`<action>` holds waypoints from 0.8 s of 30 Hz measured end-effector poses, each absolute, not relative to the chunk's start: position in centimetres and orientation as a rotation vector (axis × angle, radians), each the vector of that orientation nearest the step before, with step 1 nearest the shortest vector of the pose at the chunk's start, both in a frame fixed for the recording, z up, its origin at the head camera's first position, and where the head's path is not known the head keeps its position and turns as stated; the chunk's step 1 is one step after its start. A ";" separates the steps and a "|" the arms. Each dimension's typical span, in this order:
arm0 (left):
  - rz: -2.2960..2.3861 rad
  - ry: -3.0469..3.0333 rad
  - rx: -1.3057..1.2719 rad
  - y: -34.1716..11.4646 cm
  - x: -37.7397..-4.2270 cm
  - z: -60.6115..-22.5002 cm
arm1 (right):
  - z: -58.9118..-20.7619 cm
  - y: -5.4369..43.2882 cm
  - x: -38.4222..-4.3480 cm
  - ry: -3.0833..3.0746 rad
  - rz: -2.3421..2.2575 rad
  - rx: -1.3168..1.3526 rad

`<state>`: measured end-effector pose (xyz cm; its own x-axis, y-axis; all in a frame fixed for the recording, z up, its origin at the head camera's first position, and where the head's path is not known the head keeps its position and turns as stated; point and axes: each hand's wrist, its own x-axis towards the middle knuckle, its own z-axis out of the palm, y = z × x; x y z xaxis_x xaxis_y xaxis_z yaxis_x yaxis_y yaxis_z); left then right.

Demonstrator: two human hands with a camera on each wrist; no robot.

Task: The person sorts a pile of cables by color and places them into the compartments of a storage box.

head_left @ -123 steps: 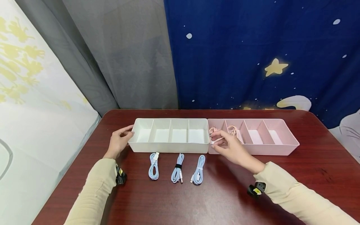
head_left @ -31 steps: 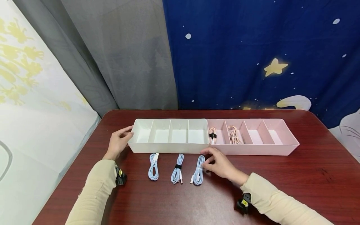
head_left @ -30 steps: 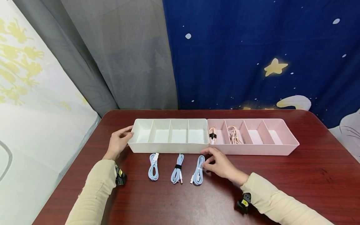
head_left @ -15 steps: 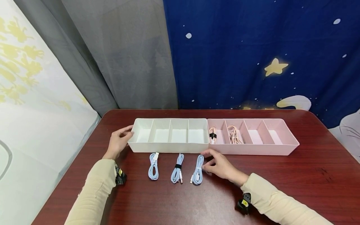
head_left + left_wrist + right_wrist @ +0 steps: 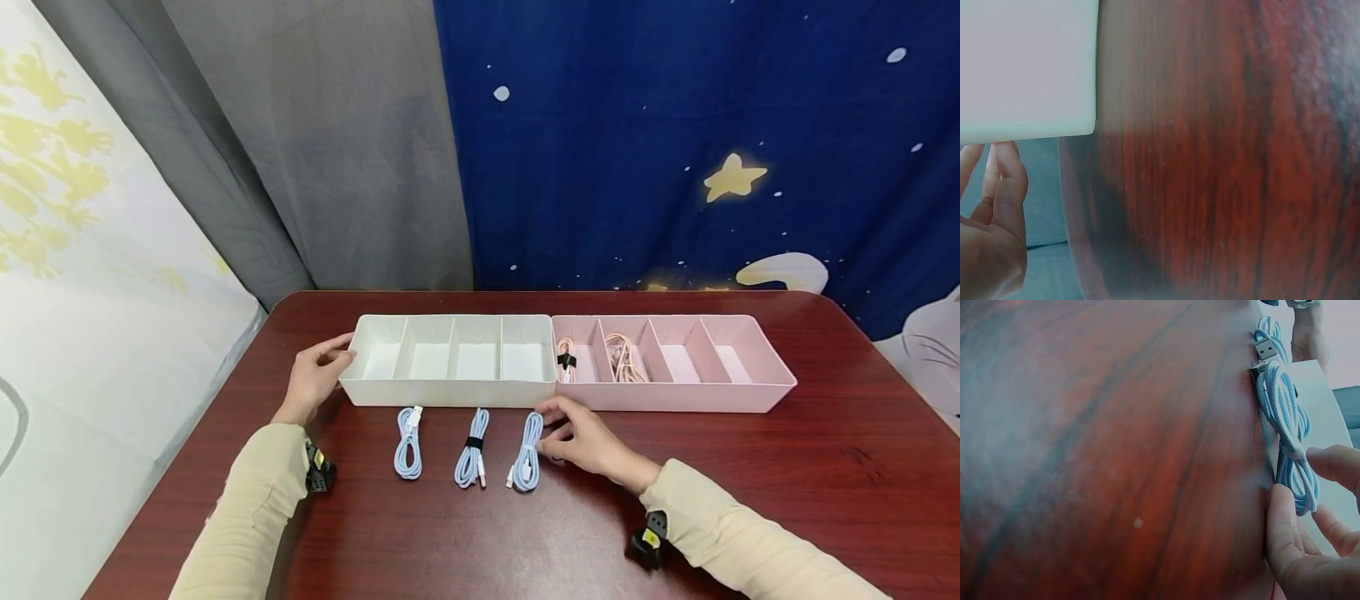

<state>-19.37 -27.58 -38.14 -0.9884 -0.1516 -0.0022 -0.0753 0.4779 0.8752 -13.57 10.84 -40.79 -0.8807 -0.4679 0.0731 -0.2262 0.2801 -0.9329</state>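
In the head view, three coiled light-blue USB cables lie in a row: a left one (image 5: 408,443), a middle one with a black strap (image 5: 472,448) and a right one (image 5: 528,452). My right hand (image 5: 588,442) is at the right cable, thumb and fingers spread along its right side. In the right wrist view, a fingertip (image 5: 1315,456) meets or nearly meets this cable (image 5: 1291,425). My left hand (image 5: 311,379) touches the left end of the white divided box (image 5: 450,393) with its fingertips. In the left wrist view, those fingers (image 5: 1010,181) stand against the box wall (image 5: 1022,69).
A pink divided box (image 5: 675,398) adjoins the white one on its right. Its two left compartments hold pink cables, one with a black strap (image 5: 567,361) and one loosely looped (image 5: 622,360). Curtains rise behind the dark red table (image 5: 420,542).
Over about four seconds, my right hand has left the pink box's first compartment and come down-left to the right blue cable. In the last second it has barely moved. The left hand stays.
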 end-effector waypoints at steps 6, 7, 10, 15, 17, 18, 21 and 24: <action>-1.563 -2.630 0.198 -27.6 -19.3 -38.2 | -41.0 10.8 -13.8 2.346 -1.629 -0.643; -1.563 -2.630 0.198 -27.6 -19.3 -38.2 | -41.0 10.7 -13.8 2.349 -1.626 -0.642; -1.569 -2.627 0.192 -27.6 -19.3 -38.2 | -41.0 10.7 -13.9 2.362 -1.616 -0.639; -1.568 -2.621 0.192 -27.6 -19.3 -38.2 | -41.0 10.6 -14.0 2.348 -1.624 -0.615; -1.567 -2.619 0.195 -27.6 -19.4 -38.3 | -41.1 10.6 -14.0 2.336 -1.630 -0.605; -1.567 -2.619 0.194 -27.6 -19.4 -38.3 | -41.1 10.6 -14.0 2.330 -1.633 -0.603; -1.566 -2.623 0.198 -27.6 -19.4 -38.2 | -41.1 10.6 -14.1 2.331 -1.626 -0.602; -1.564 -2.631 0.204 -27.6 -19.4 -38.2 | -41.2 10.6 -14.2 2.334 -1.616 -0.604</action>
